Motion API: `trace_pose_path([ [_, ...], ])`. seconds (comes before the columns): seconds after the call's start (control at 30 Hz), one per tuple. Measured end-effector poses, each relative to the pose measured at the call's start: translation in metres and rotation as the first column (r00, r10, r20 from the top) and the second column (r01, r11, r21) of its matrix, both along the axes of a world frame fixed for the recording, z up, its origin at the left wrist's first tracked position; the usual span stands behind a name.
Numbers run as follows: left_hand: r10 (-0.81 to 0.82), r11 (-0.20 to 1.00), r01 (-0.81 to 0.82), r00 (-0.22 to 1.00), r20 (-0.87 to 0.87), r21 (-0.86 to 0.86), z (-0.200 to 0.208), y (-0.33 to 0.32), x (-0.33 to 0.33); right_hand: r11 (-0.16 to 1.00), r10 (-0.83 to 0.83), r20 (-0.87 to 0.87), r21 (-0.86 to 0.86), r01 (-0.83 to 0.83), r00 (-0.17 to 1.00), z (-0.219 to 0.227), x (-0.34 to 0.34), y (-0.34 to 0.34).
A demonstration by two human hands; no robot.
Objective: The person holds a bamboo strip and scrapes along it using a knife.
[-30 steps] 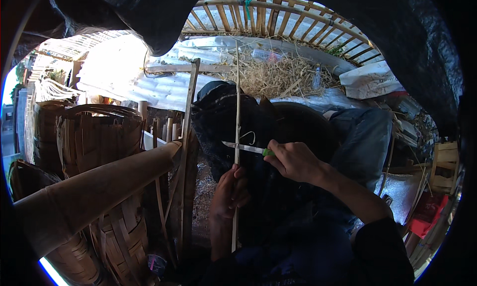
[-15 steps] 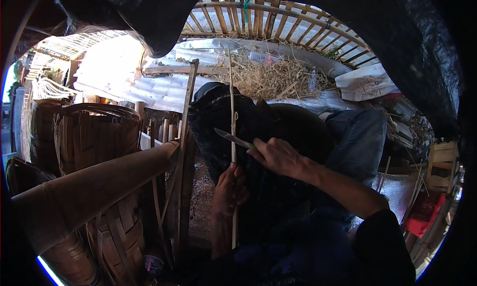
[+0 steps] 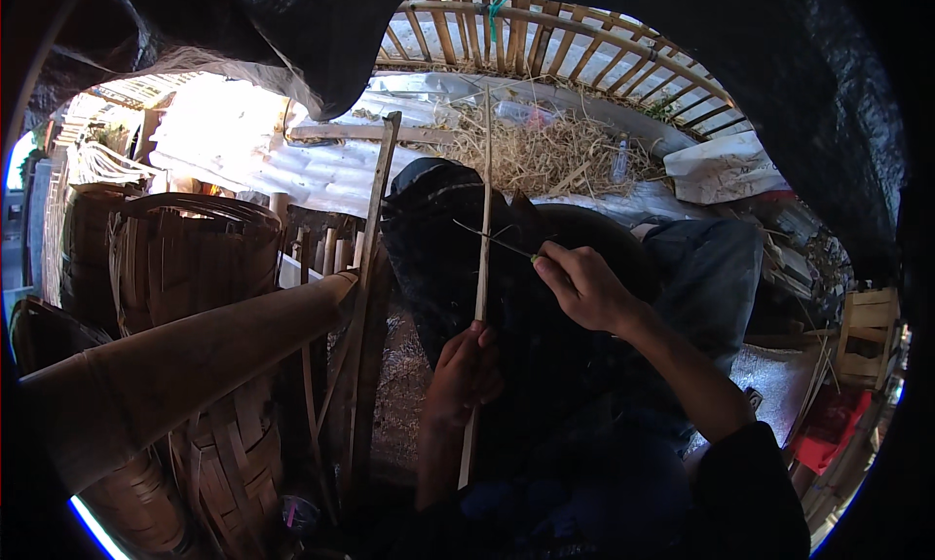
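A long, thin bamboo strip [image 3: 483, 280] stands nearly lengthwise before me, its far end reaching toward the shavings. My left hand [image 3: 466, 367] is closed around its lower part, the thumb lying along it. In my right hand [image 3: 587, 289] is a knife [image 3: 509, 244] with a green handle, mostly covered by the fingers. Its blade points left and crosses the strip well above my left hand. A thin curl or sliver shows by the blade at the strip; whether it is still attached I cannot tell.
A thick bamboo pole [image 3: 195, 365] slants in from the left, beside an upright wooden slat [image 3: 375, 239]. Woven baskets [image 3: 195, 258] stand behind and below it. Farther off are a heap of shavings [image 3: 545, 151], a clear bottle [image 3: 619, 161], a white sack [image 3: 726, 167] and a slatted bamboo fence [image 3: 575, 44].
The knife has moved farther up the strip and to the right, its blade now turned thin-edge to view. The strip and my left hand sit slightly more to the right.
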State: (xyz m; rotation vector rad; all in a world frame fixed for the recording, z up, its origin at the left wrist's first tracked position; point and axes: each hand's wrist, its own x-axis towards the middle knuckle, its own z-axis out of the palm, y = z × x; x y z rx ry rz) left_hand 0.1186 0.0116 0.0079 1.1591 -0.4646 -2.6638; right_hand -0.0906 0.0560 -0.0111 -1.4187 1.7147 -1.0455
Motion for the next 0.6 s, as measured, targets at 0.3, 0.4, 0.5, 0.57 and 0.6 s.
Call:
trace_pose_path([
  [0.3, -0.013, 0.999, 0.016, 0.999, 0.047, -0.047, -0.005, 0.001, 0.004, 0.991, 0.021, 0.058, 0.131, -0.029, 0.998, -0.027, 0.004, 0.002],
  [0.4, 0.03, 0.997, -0.023, 0.995, -0.092, 0.072, -0.011, 0.0, 0.012, 0.989, 0.087, 0.161, 0.101, -0.104, 0.983, -0.027, 0.002, 0.001],
  [0.5, 0.045, 0.997, -0.039, 0.996, -0.082, 0.071, -0.012, 0.001, 0.014, 0.979, 0.12, 0.076, 0.158, -0.131, 0.99, -0.025, 0.004, 0.002],
  [0.57, 0.057, 0.995, -0.055, 0.998, -0.022, 0.081, -0.011, 0.001, 0.011, 0.992, 0.108, -0.096, 0.077, -0.1, 0.99, -0.025, 0.012, -0.004],
  [0.6, 0.054, 0.995, -0.052, 0.998, -0.022, 0.082, -0.012, 0.002, 0.012, 0.992, 0.105, -0.096, 0.078, -0.097, 0.99, -0.025, 0.012, -0.007],
])
